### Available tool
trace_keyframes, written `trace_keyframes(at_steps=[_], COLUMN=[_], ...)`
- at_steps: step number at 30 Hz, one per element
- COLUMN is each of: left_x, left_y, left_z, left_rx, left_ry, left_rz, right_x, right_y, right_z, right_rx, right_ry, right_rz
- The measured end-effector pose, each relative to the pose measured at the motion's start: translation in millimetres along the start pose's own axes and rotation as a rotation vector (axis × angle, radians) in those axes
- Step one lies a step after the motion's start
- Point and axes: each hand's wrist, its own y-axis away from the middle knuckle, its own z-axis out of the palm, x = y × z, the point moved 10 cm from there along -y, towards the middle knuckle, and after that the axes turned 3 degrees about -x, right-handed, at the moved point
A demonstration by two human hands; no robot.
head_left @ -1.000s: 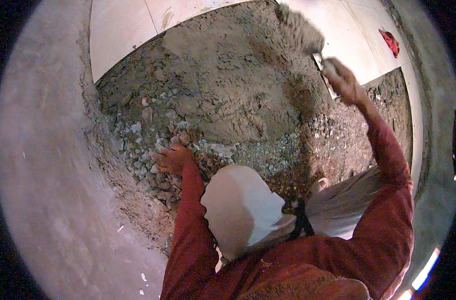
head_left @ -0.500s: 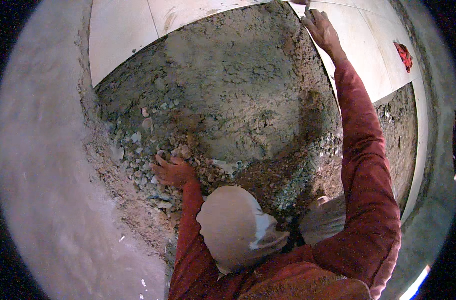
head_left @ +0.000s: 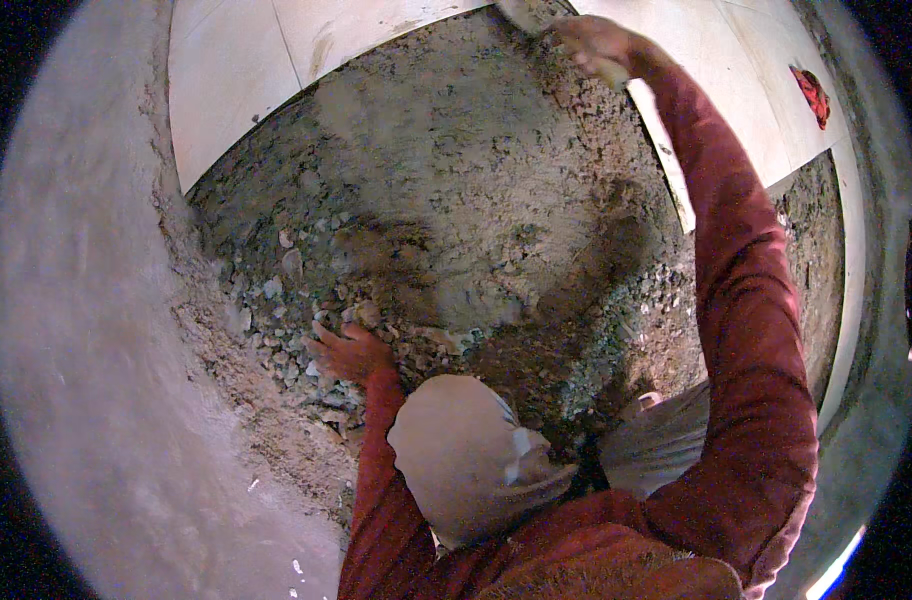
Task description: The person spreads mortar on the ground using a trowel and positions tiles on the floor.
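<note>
My left hand point(head_left: 351, 355) rests on loose stones and rubble point(head_left: 286, 345) at the near left, with its fingers spread and nothing held. At the far right of the mortar bed point(head_left: 446, 170), my right hand point(head_left: 598, 45) is closed around the pale handle of a trowel point(head_left: 613, 73). The trowel's grey blade reaches left over the far corner of the mortar, near the tile edge, and is partly cut off by the top of the picture. The hand and the trowel are somewhat blurred.
Large pale tiles point(head_left: 236, 90) border the mortar at the far side, and more tiles point(head_left: 736, 110) lie at the right. A red cloth-like thing point(head_left: 810, 98) lies on the right tiles. Smooth grey concrete point(head_left: 86, 330) runs along the left. My knee point(head_left: 451, 450) is close to the rubble.
My right hand has moved left from the tile to over the mortar's far corner, and its fingers, extended before, are now wrapped round the trowel. My left hand has stayed on the rubble.
</note>
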Motion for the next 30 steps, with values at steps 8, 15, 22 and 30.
trace_keyframes(at_steps=[8, 15, 22, 30], left_x=[-2, -1, 2, 3], left_y=[-4, -3, -3, 0], left_z=[3, 0, -3, -4], left_rx=[0.038, 0.011, 0.028, 0.002], left_ry=[0.019, -0.011, 0.0, -0.021], left_rz=[0.083, 0.041, 0.044, 0.034], right_x=[-53, -17, 19, 50], right_y=[16, 59, 68, 49], right_z=[83, 22, -31, 7], right_rx=[0.145, 0.459, 0.306, 0.369], right_ry=[0.54, 0.882, 0.388, -0.295], right_rz=[-0.365, -0.31, 0.0, 0.062])
